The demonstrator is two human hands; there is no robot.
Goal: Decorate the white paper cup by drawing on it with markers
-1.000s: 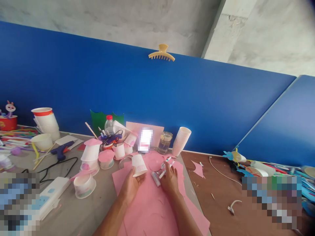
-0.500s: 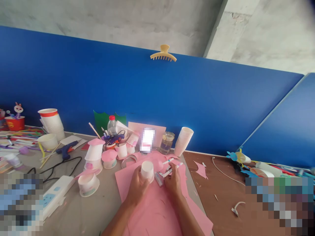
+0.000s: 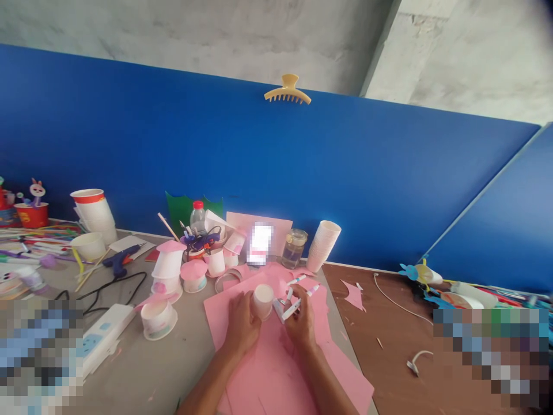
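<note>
My left hand [image 3: 242, 324] is closed around a small white paper cup [image 3: 263, 300], held upside down over a pink foam sheet [image 3: 276, 363]. My right hand [image 3: 301, 321] is closed on a white marker pen [image 3: 298, 304], its tip near the cup's side. A second marker [image 3: 296, 280] lies on the pink sheet just beyond my fingers. Both forearms reach in from the bottom edge.
Pink-topped decorated cups [image 3: 169, 266] stand to the left with a blue glue gun [image 3: 118, 262], its cord and a white power strip [image 3: 99, 337]. A stack of white cups [image 3: 322, 246], a glass jar [image 3: 294, 248] and a water bottle [image 3: 197, 218] line the blue partition. Pink scraps lie on the brown table [image 3: 389, 369].
My left hand turned the cup from tilted on its side to upside down and brought it nearer. My right hand lifted the marker off the pink sheet toward the cup.
</note>
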